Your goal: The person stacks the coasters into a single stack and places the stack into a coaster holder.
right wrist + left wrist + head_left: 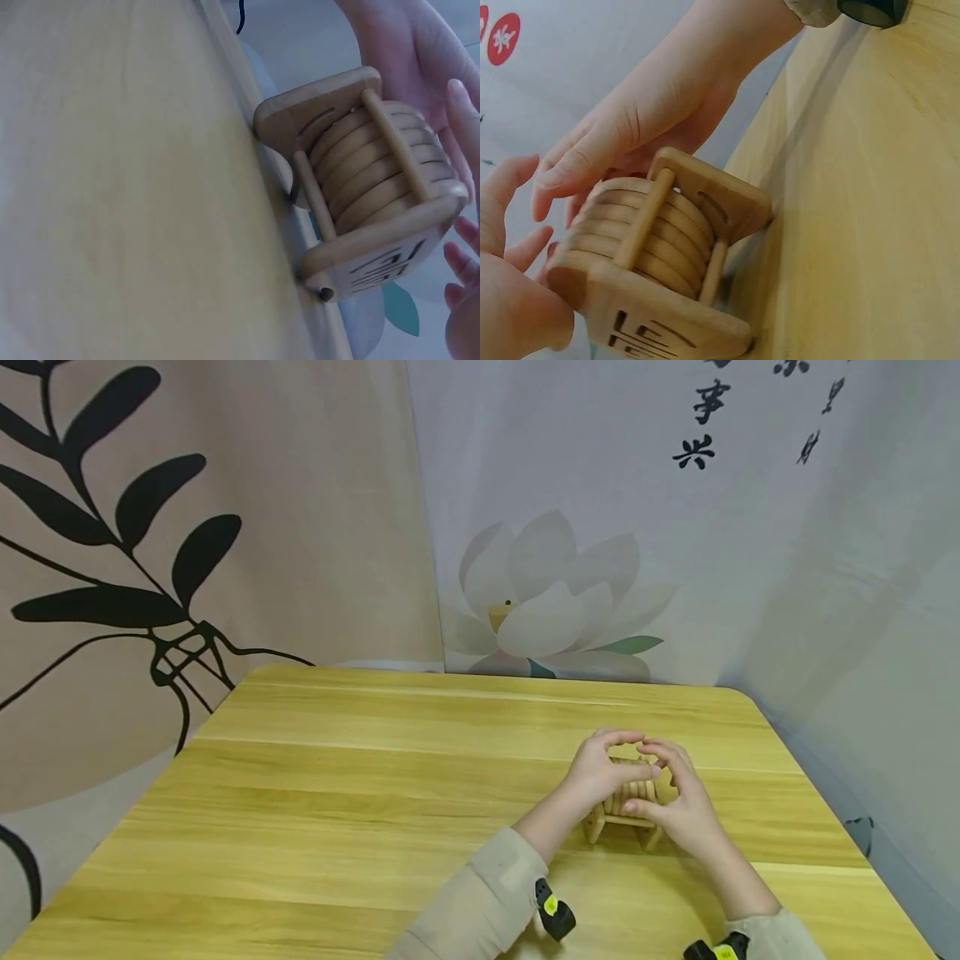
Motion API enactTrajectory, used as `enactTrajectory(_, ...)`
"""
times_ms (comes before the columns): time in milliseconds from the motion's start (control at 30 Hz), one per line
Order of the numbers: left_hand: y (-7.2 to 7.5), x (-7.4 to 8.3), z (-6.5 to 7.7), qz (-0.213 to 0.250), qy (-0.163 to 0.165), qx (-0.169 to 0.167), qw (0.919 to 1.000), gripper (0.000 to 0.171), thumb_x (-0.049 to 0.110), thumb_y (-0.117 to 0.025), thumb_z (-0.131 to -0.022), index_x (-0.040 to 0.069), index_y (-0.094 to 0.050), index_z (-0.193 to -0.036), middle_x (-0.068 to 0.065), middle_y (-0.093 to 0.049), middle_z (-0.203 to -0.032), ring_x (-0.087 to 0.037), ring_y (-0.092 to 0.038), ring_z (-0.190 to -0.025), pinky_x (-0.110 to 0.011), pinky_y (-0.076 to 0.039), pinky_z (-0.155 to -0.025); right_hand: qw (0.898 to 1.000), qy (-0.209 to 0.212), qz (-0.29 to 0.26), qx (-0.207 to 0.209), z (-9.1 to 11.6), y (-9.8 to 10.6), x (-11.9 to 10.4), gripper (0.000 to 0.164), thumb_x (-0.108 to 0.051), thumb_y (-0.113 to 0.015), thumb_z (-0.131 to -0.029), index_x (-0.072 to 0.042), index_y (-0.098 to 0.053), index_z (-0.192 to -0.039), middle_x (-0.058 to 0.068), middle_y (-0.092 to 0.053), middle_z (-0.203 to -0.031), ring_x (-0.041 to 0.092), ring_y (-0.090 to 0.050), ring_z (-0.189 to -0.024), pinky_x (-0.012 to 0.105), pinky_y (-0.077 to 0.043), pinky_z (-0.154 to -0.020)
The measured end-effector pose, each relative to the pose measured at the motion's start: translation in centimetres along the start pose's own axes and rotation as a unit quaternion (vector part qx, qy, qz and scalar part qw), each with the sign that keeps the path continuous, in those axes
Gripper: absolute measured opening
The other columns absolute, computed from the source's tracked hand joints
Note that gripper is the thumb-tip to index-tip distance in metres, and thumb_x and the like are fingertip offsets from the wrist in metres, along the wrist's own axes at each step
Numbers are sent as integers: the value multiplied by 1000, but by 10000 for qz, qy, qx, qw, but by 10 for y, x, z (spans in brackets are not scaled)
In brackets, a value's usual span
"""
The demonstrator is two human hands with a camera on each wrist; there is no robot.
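Note:
On the table stands a small wooden coaster rack (600, 821) with cut-out end panels and round bars. Several round wooden coasters (649, 232) sit in it side by side. My left hand (600, 768) arches over the rack's left side, thumb pointing right. From the right comes my right hand (686, 806), its thumb low beside the coasters and its index finger close to the left fingertips. In the right wrist view the left hand (412, 67) is beyond the rack, with the right hand (466, 322) at the lower right edge. Some fingers are hidden behind the coasters.
The wooden table (337, 827) has rounded far corners, and the rack is on its right half. Behind it hang printed curtains (322, 510) with leaves, a lotus and characters. Black wrist cameras (555, 912) are strapped over both sleeves.

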State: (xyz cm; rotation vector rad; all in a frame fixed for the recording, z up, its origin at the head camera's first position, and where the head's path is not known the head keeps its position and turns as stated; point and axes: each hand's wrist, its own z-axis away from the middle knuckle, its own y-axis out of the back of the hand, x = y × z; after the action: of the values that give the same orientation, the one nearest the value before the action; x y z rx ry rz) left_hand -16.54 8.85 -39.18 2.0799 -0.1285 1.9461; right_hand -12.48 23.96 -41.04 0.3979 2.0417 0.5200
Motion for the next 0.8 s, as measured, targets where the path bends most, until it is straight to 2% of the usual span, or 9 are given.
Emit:
enactTrajectory(133,5,6,2,-36,6,-7,10000,45,29,-83,-76,26,-68,-118,13,-52,-128,-18,-43,-123,-49,-41,-96,9998,124,-47,135,-2,5,-22,69,11,-79,-65,3,-48,-126,25,-38,-135,14,-36,-101,42,-25,-76)
enactTrajectory(267,12,10,4,40,-109,-44,9999,43,29,-80,-79,26,-67,-119,17,-52,-124,-15,-44,-122,-51,-38,-98,9991,214,-78,357,-3,8,-28,66,16,-76,-65,4,-49,-124,26,-41,-133,24,-37,-101,37,-25,-76)
enactTrajectory(400,22,11,9,148,-281,-151,9994,41,31,-76,-82,25,-65,-122,19,-53,-121,-11,-45,-119,-47,-38,-98,9981,275,-24,546,-5,9,-34,60,15,-73,-70,4,-51,-124,25,-43,-131,23,-40,-101,34,-26,-76)
enactTrajectory(533,33,11,13,30,-376,-234,9990,43,35,-73,-84,24,-63,-124,15,-55,-120,-10,-46,-115,-43,-41,-95,9973,240,98,690,-5,9,-43,51,12,-69,-77,5,-52,-124,23,-45,-129,23,-41,-100,31,-27,-76)
enactTrajectory(633,40,11,17,-203,-371,-230,9988,43,38,-72,-85,25,-63,-125,15,-56,-118,-9,-46,-114,-43,-42,-95,9966,180,157,783,-4,8,-41,48,11,-68,-80,5,-53,-124,21,-46,-128,25,-42,-99,30,-28,-76)
enactTrajectory(800,53,9,27,-481,-353,-207,9980,42,35,-71,-86,22,-63,-125,13,-57,-118,-12,-47,-115,-41,-42,-95,9950,118,379,921,0,10,-17,49,9,-70,-80,0,-55,-126,17,-48,-129,18,-45,-100,30,-29,-78)
